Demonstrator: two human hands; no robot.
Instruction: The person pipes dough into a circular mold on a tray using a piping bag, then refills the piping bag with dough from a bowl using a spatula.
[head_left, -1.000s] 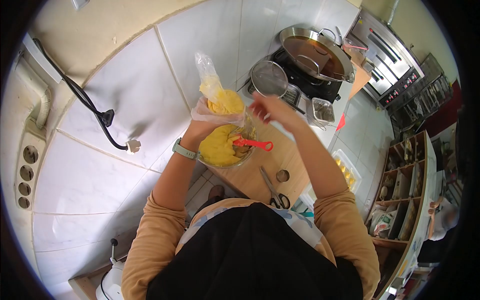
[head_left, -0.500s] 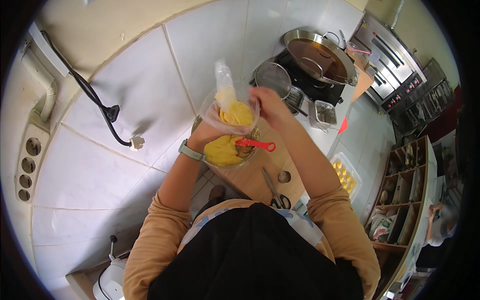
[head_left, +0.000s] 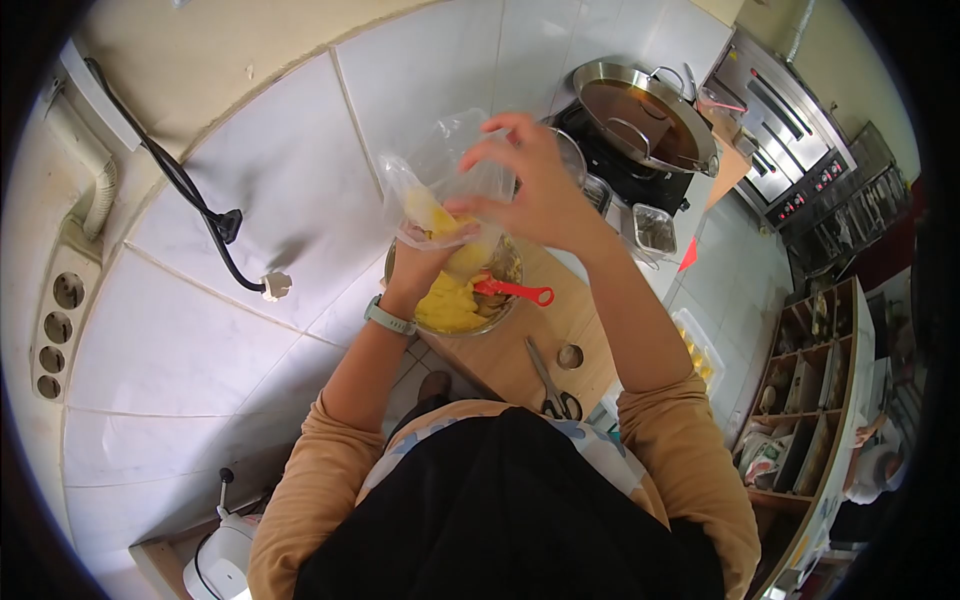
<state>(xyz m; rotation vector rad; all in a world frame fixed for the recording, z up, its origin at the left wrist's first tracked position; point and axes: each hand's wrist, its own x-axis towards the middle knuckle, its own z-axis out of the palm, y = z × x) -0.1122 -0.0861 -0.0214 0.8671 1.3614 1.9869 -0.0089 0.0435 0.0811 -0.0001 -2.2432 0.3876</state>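
Observation:
A clear plastic piping bag [head_left: 405, 190] with soft yellow dough inside hangs over the mixing bowl, its upper part loose and crumpled. My left hand [head_left: 422, 262], wearing a pale watch on the wrist, is closed around the bag from below. Beside the bag's upper edge, my right hand [head_left: 535, 195] is open with fingers spread and curved; its thumb overlaps the plastic. Beneath both hands stands a bowl holding more yellow dough [head_left: 450, 308]. A red-handled spatula [head_left: 528, 292] rests in it, handle over the right rim.
Scissors [head_left: 552, 385] and a small metal ring [head_left: 570, 356] lie on the wooden tabletop [head_left: 545, 325]. A large pan of oil [head_left: 640, 115] sits on a black stove at the back right. A metal container [head_left: 653, 228] stands nearby. Farther right is a person [head_left: 880, 465].
My right hand has lifted from the bag's right edge and spread its fingers. The bag has tipped and opened out, its dough shifting lower and left in my left hand.

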